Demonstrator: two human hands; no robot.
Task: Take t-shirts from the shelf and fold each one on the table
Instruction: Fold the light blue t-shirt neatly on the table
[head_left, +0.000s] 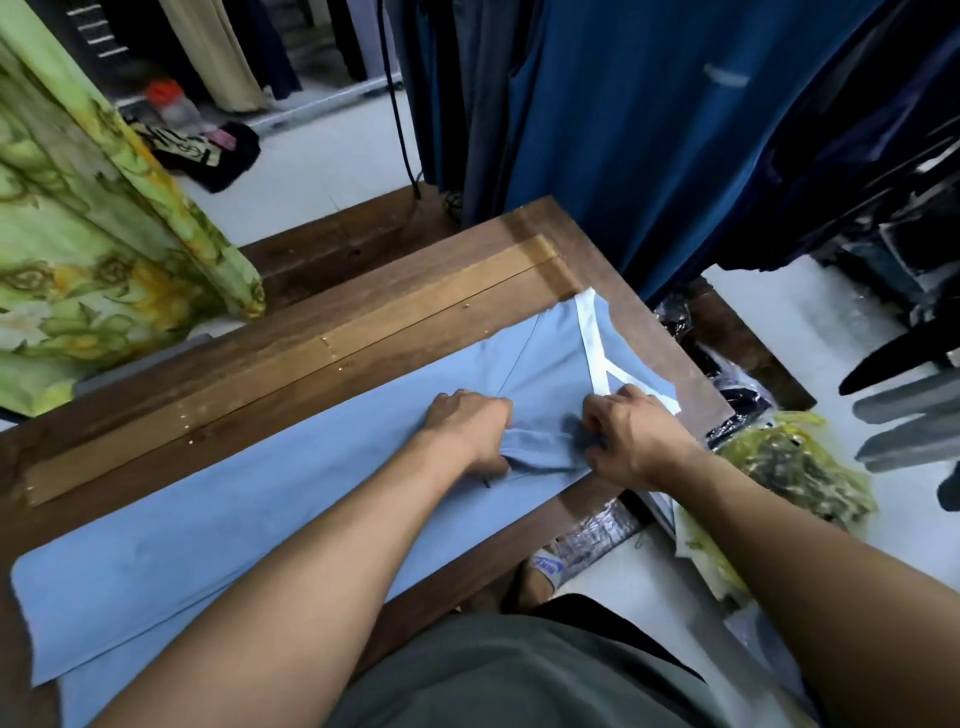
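i see a light blue t-shirt (260, 499) spread flat along the wooden table (291, 322), running from the near left edge up toward the far right corner, where its white-trimmed collar (592, 343) lies close to the table's corner. my left hand (470, 434) sits knuckles up on the shirt near the collar end, fingers curled down and pinching a raised ridge of blue cloth. my right hand (631, 434) is just beside it, a little nearer the table's right edge, fingers bent and gripping the same bunched fold from the other side, with the white trim passing under its far knuckles. the two hands are close but not touching, the small hump of fabric between them. both bare forearms reach in from the bottom of the view over the shirt. the far strip of the table is lighter wood and bare. dark blue clothes (649, 130) hang behind the far right corner, almost down to the tabletop. a green flowered cloth (88, 228) hangs at the left, its lower edge near the table's far left side. on the white floor to the right lies a yellow-green bag (795, 467), with dark plastic-wrapped packs (727, 374) between it and the table.
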